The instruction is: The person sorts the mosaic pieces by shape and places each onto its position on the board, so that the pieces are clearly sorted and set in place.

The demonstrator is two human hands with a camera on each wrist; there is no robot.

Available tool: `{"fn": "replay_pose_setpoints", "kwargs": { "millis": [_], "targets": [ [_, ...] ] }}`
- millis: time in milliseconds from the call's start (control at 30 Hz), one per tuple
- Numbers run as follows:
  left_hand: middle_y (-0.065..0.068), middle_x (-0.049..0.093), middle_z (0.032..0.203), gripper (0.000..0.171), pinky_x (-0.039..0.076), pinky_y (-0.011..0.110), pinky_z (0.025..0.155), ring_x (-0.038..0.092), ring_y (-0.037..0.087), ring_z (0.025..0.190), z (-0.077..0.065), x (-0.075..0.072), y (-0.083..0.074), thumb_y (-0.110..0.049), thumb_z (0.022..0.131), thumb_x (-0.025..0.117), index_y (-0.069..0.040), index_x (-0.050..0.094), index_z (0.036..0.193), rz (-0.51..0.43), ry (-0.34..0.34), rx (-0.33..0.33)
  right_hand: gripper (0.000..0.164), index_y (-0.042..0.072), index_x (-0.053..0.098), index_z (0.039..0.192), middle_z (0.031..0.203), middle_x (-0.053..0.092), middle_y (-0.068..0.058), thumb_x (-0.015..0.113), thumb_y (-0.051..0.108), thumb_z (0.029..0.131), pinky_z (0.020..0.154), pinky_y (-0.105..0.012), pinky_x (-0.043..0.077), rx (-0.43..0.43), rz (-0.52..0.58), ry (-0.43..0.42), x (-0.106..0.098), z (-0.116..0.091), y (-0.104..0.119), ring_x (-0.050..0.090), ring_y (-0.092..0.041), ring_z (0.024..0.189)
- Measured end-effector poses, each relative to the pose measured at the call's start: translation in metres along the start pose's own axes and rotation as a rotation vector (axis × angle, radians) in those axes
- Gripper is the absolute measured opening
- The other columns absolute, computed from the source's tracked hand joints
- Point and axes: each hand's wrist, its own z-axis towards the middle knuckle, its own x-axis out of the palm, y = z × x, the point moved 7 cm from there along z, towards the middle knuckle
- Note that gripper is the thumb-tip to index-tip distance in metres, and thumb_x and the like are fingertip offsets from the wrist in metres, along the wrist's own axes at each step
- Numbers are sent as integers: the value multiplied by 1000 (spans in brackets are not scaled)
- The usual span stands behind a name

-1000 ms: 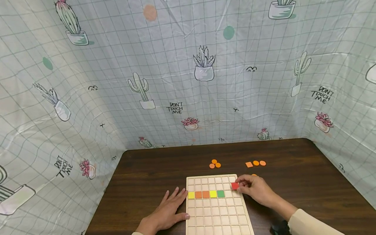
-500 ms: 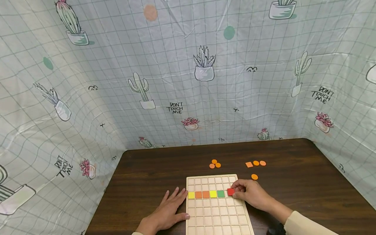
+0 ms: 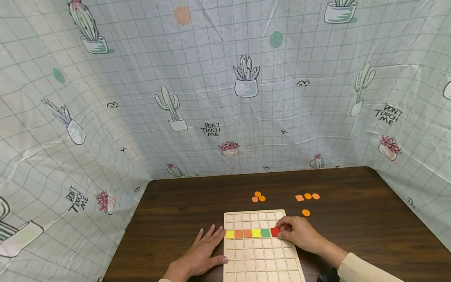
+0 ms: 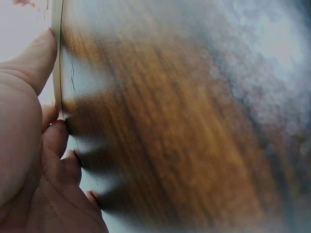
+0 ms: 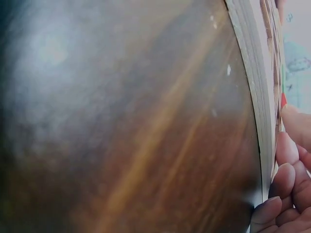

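A wooden grid board point(image 3: 260, 254) lies on the dark table. Along its third row sit square tiles: yellow, two orange, yellow, then a green tile point(image 3: 265, 233). My right hand point(image 3: 302, 234) pinches a red square tile point(image 3: 275, 232) between thumb and fingers, at the cell right of the green one. In the right wrist view only a sliver of the red tile point(image 5: 284, 101) shows by the fingertips. Spread flat, my left hand point(image 3: 198, 256) rests on the table with thumb and fingertips against the board's left edge; the left wrist view shows this thumb point(image 4: 39, 58) at the edge.
Beyond the board lie three orange discs point(image 3: 258, 197). To their right are an orange square tile point(image 3: 299, 198), two more discs point(image 3: 311, 196) and a single orange disc point(image 3: 305, 212). A patterned curtain point(image 3: 229, 109) surrounds the brown table point(image 3: 176, 203).
My right hand has brought the red tile down and left, from the board's upper right edge to the third row beside the green tile. The left hand has stayed in place.
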Motion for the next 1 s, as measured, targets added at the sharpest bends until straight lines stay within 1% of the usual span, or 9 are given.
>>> {"fn": "replay_pose_setpoints", "kwargs": {
  "millis": [167, 267, 400, 567, 700, 800, 900, 1000],
  "targets": [
    [10, 28, 174, 87, 4, 70, 128, 14, 38, 164, 0, 0, 0, -48, 99, 69, -14, 30, 168, 3, -2, -1, 14, 10, 77, 101, 84, 64, 5, 84, 15, 90, 64, -23, 46, 0, -15, 1, 1, 1, 1, 53, -5, 73],
    [11, 27, 174, 87, 2, 69, 128, 13, 38, 164, 1, 1, 2, -50, 100, 68, -14, 29, 168, -9, 3, 3, 14, 10, 77, 100, 84, 64, 5, 84, 14, 89, 64, -22, 45, 7, -22, -4, 1, 2, 1, 53, -5, 73],
    [14, 25, 174, 89, 1, 69, 128, 12, 40, 164, 1, 1, 3, -55, 100, 65, -12, 28, 169, -34, 3, 28, 13, 10, 77, 99, 83, 63, 5, 85, 13, 89, 64, -23, 45, 18, -24, -8, 2, 2, 2, 52, -6, 72],
    [15, 26, 174, 90, 2, 70, 128, 13, 41, 163, 0, 2, 3, -59, 100, 62, -13, 27, 169, -37, -13, 57, 13, 9, 77, 99, 82, 62, 4, 85, 12, 88, 65, -23, 44, 23, -27, -8, 2, 2, 3, 52, -7, 73],
    [13, 25, 174, 91, 0, 71, 127, 12, 40, 164, 1, 2, 5, -60, 99, 62, -14, 27, 169, -36, -12, 42, 15, 9, 77, 99, 83, 62, 4, 86, 12, 88, 65, -22, 45, 25, -22, -3, 1, 2, 3, 53, -7, 73],
    [11, 25, 175, 90, 0, 71, 127, 12, 39, 164, 1, 1, 4, -57, 99, 65, -14, 28, 169, -29, -4, 20, 16, 8, 77, 100, 83, 62, 3, 86, 13, 87, 65, -23, 45, 32, -9, 3, 1, 2, 3, 53, -8, 74],
    [12, 27, 174, 88, 2, 71, 127, 14, 39, 163, 0, 0, 1, -52, 99, 67, -12, 29, 168, -15, -4, 14, 18, 8, 78, 100, 83, 62, 3, 87, 15, 87, 65, -23, 44, 40, -2, 9, 1, 2, 2, 52, -9, 74],
    [11, 27, 174, 87, 4, 70, 128, 15, 39, 163, -1, 0, -1, -50, 99, 68, -13, 29, 168, 1, -7, 7, 18, 9, 78, 101, 84, 62, 3, 87, 16, 87, 65, -23, 44, 45, -2, 12, 1, 2, 2, 52, -10, 75]
  ]
}}
